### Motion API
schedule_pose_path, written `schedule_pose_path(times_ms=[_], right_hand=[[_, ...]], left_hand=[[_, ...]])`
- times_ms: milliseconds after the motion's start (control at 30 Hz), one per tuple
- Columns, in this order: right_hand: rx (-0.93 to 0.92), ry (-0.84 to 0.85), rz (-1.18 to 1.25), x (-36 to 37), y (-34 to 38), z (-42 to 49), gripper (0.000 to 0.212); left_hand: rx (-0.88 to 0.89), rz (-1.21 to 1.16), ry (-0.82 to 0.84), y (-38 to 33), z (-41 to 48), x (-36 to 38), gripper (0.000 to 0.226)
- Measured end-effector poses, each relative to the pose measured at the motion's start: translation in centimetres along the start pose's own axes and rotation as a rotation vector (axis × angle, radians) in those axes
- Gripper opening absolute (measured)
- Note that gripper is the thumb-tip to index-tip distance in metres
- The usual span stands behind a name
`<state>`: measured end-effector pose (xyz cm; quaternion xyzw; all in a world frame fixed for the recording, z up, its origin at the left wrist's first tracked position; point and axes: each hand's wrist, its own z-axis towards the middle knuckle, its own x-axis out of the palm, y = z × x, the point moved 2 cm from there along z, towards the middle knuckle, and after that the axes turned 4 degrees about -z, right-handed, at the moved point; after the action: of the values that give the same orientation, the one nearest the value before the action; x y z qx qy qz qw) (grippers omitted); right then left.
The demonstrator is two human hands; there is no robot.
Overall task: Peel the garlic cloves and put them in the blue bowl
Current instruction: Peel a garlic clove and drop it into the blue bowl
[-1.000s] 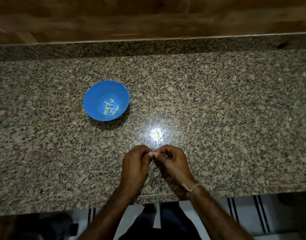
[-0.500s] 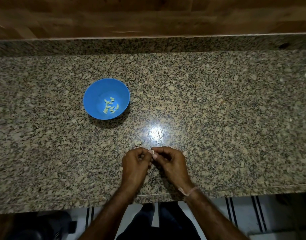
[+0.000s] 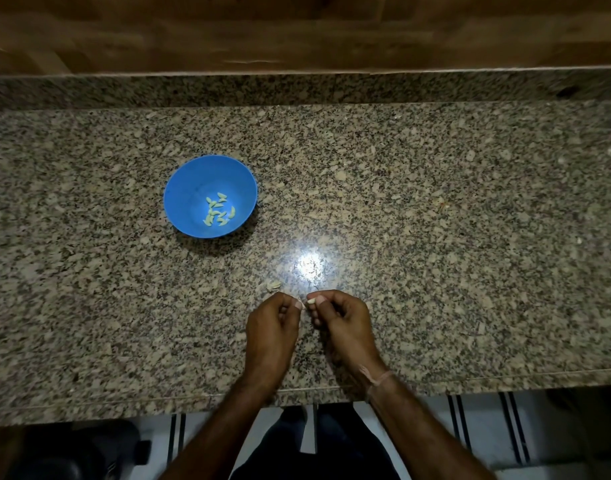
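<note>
A blue bowl [image 3: 193, 188] stands on the granite counter, left of centre, with several pale peeled garlic cloves [image 3: 218, 211] at its bottom. Near the counter's front edge, my right hand [image 3: 342, 323] pinches a small pale garlic clove [image 3: 311, 301] between thumb and forefinger. My left hand [image 3: 271, 327] is curled just left of it, fingertips pinched together a short gap from the clove; what they hold is too small to tell. A scrap of garlic skin [image 3: 273, 285] lies on the counter just beyond my left hand.
The speckled granite counter [image 3: 435, 237] runs the full width, with a raised back lip and a wooden wall behind. A bright light glare sits just beyond my hands. Below the front edge are my legs and a tiled floor.
My two hands have drawn slightly apart; the fingertips that met over the clove now have a small gap. The clove stays in my right hand. The bowl has not moved.
</note>
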<state>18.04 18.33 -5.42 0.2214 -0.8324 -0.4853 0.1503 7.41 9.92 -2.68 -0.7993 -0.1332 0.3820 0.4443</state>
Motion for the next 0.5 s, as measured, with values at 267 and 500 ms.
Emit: schedule_pose_path(times_ms=[267, 500], right_hand=[[0.101, 0.025, 0.147, 0.0, 0.5, 0.1, 0.014], [-0.105, 0.114, -0.173, -0.4, 1.2, -0.1, 0.031]], left_hand=[[0.207, -0.088, 0.012, -1.3, -0.2, -0.2, 0.013], [0.434, 0.106, 0.015, -0.5, -0.1, 0.3, 0.021]])
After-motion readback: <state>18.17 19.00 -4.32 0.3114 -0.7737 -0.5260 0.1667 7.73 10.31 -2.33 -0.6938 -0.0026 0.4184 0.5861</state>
